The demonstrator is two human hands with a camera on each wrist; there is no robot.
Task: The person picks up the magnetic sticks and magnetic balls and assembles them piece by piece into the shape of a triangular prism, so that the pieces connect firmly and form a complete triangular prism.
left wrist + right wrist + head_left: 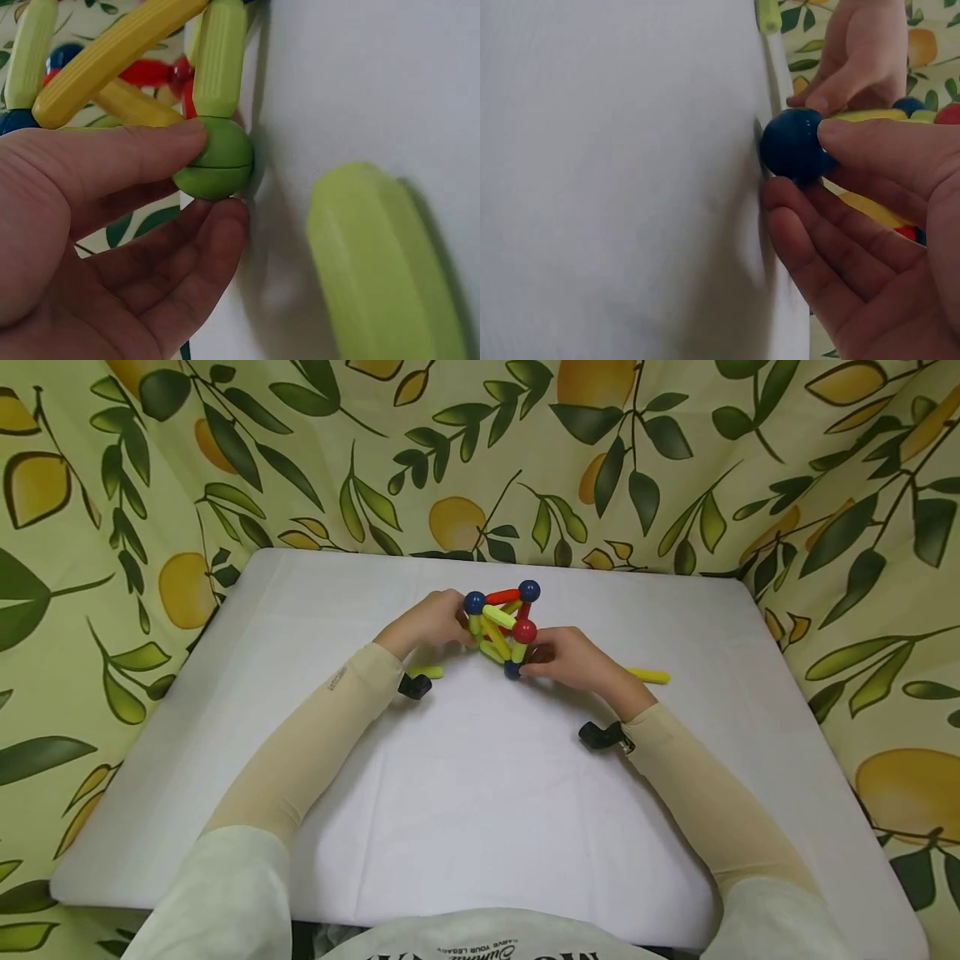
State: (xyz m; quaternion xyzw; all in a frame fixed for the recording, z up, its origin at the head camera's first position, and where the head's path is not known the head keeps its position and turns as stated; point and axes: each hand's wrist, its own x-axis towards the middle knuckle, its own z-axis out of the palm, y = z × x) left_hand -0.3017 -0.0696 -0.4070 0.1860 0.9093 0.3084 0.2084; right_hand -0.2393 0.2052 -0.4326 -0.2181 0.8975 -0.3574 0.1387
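A cube-like frame of magnetic rods and balls (pixel 499 617) stands on the table between both hands, built of light green, yellow and red rods. At its left side my left hand (pixel 437 620) pinches a green ball (pixel 217 159) between thumb and fingertips, at the foot of a light green rod (pixel 220 64). Opposite, the thumb and fingers of my right hand (pixel 572 658) grip a blue ball (pixel 790 146) at the near lower corner. A red ball (pixel 525 632) sits above that corner, and two more blue balls top the far side. The lower far part is hidden.
On the white table (pixel 480 810), a loose light green rod (pixel 427 672) lies beside my left wrist. A loose yellow rod (pixel 651 677) lies behind my right wrist. A leaf-patterned curtain (pixel 457 522) rises directly behind the table's far edge.
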